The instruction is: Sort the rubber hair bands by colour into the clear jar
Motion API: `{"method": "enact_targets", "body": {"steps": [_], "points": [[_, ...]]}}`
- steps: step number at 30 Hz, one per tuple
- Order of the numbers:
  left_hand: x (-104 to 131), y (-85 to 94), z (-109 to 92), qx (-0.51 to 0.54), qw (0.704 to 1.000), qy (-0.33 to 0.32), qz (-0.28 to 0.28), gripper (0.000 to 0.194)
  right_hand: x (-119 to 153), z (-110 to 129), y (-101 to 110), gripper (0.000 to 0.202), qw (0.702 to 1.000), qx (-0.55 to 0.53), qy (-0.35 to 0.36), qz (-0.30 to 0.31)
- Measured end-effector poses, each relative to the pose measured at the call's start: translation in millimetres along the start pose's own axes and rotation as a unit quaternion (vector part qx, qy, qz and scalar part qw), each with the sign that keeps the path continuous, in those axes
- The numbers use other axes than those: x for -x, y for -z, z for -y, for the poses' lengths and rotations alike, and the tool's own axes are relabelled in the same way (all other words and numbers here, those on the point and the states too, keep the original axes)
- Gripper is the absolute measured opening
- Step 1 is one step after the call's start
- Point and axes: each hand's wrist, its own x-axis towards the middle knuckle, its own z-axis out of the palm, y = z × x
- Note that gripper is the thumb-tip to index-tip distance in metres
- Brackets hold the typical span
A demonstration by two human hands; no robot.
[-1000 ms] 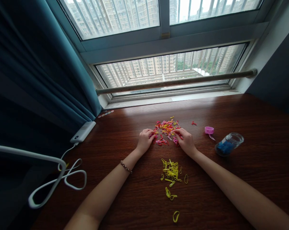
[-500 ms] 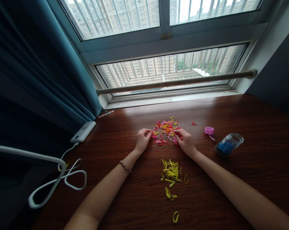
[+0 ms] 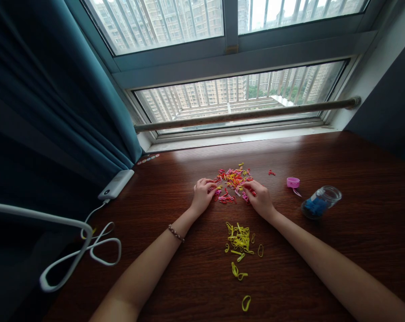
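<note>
A mixed pile of small rubber bands (image 3: 234, 179), pink, red, orange and yellow, lies on the dark wooden table. At its left edge my left hand (image 3: 203, 196), with a beaded bracelet (image 3: 176, 233) on the wrist, pinches at a yellow rubber band (image 3: 219, 188). Across the pile, my right hand (image 3: 259, 197) has thumb and index finger closed on another yellow rubber band (image 3: 241, 188); the curled fingers partly hide it. Nearer to me lies a separate group of yellow rubber bands (image 3: 240, 238), with a few strays and a single yellow loop (image 3: 246, 303) in front.
On the right lies a tilted glass jar (image 3: 323, 201) with blue contents, beside a pink ring-shaped item (image 3: 293, 182). A red band (image 3: 271, 172) lies apart behind my right hand. A white device (image 3: 117, 184) with a cable sits left by the curtain (image 3: 121, 129). The window is behind the table.
My left hand has shifted slightly right and its fingertips now reach the yellow band at the pile's edge. My right hand has barely moved.
</note>
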Motion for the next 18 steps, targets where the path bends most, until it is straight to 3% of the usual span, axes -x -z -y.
{"method": "enact_targets", "body": {"steps": [8,12,18], "points": [[-0.4,4.3,-0.6,0.051,0.998,0.008,-0.048,0.007,0.2,0.5,0.2,0.016,1.000,-0.001,-0.003,-0.008],[-0.5,2.0,6.8,0.115,0.989,0.061,-0.073,0.013,-0.9,2.6,1.8,0.018,1.000,-0.010,-0.014,-0.019],[-2.3,-3.3,15.7,0.244,0.959,0.119,-0.078,0.017,-4.3,5.8,3.6,0.020,0.982,-0.123,-0.141,-0.036]]}}
